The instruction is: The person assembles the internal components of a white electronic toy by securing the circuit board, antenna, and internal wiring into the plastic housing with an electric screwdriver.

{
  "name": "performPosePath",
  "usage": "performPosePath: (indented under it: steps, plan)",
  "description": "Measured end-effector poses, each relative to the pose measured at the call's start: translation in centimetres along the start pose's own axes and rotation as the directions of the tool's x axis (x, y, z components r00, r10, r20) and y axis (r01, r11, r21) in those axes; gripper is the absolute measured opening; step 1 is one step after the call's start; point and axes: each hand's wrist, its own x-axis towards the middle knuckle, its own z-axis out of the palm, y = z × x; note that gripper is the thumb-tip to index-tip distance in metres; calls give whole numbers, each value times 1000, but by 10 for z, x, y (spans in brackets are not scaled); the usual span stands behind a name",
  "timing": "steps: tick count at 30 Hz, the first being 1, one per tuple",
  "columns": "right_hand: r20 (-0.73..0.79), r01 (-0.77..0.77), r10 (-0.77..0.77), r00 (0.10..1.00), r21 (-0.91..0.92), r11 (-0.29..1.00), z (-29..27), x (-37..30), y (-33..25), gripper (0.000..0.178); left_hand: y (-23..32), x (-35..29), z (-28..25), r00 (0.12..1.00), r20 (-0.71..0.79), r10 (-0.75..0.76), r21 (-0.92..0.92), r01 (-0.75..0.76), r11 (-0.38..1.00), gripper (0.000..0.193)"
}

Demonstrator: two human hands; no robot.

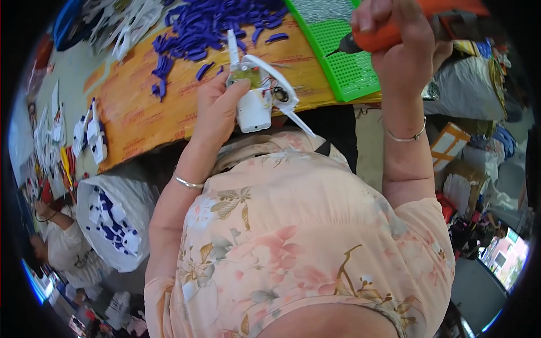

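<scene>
1. Well, the left grip was closed on a white device, thumb across its opened inside, just short of twelve o'clock from mid-view, by the near edge of the desk!
2. And what an inside: a yellow-green board and red wires showed, with a curved white shell spread toward the device's two o'clock.
3. Over at half past one, the right grip was wrapped around an orange power driver, its dark bit aimed at eight o'clock and lined up over a green tray; whether they touched, I could not tell.
4. That tray, dotted with holes, lay at one o'clock, small silvery bits massed in its far part.
5. Eleven o'clock, a heap of purple pieces, strays scattered nearer!
6. Down at eight o'clock, a white bag held white and purple parts, a co-worker just beyond it.
</scene>
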Motion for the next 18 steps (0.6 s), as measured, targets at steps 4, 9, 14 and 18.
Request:
performPosePath:
  steps: [4,9,14,18]
  plan:
    - [136,-74,88,987,-106,992,38,-19,-5,29,-6,3,-1,1000,-21,3,-14,-3,1000,26]
    - [200,-184,188,962,-37,982,63,-28,7,35,-6,2,-1,999,-14,44,15,-44,999,25]
    - [382,403,-537,752,378,833,52,-12,76,33,-5,2,1,999,2,37,23,-37,999,24]
    - [222,-203,228,948,-131,970,65,-33,20,32,-5,1,-1,999,-11,46,25,-46,999,23]
